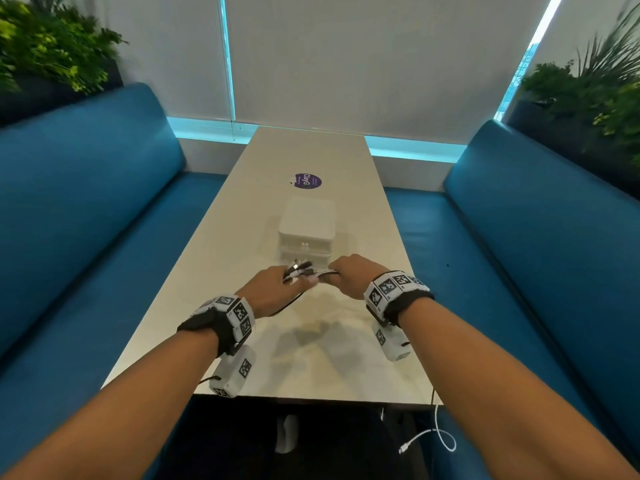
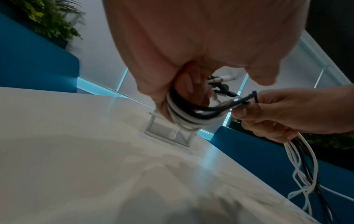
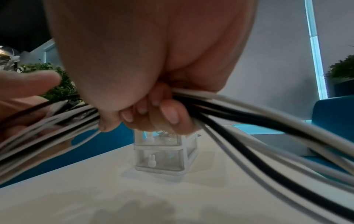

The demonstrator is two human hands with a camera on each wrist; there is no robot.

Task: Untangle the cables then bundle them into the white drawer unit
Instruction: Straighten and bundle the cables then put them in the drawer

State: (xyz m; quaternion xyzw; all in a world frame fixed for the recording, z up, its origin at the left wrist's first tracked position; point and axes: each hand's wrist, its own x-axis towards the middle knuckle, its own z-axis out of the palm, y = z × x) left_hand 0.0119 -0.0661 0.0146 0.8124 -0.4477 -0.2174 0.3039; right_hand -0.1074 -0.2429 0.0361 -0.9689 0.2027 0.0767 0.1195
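Observation:
Several black and white cables [image 1: 304,271] run side by side between my two hands above the table. My left hand [image 1: 273,289] grips them wound round its fingers [image 2: 184,112], and their plug ends [image 2: 220,84] stick out past it. My right hand [image 1: 349,275] is curled round the same cables [image 3: 249,115], whose long tails [image 2: 298,163] hang down off the table's right side. The white drawer unit [image 1: 306,230] stands just beyond the hands, its two clear-fronted drawers [image 3: 159,160] closed, each with a small rabbit-shaped knob.
The long pale table [image 1: 242,358] carries a round purple sticker [image 1: 306,181] behind the unit. Blue sofas [image 1: 86,220] flank it on both sides, with plants behind them. A loose white cable end [image 1: 429,441] dangles below the near right corner.

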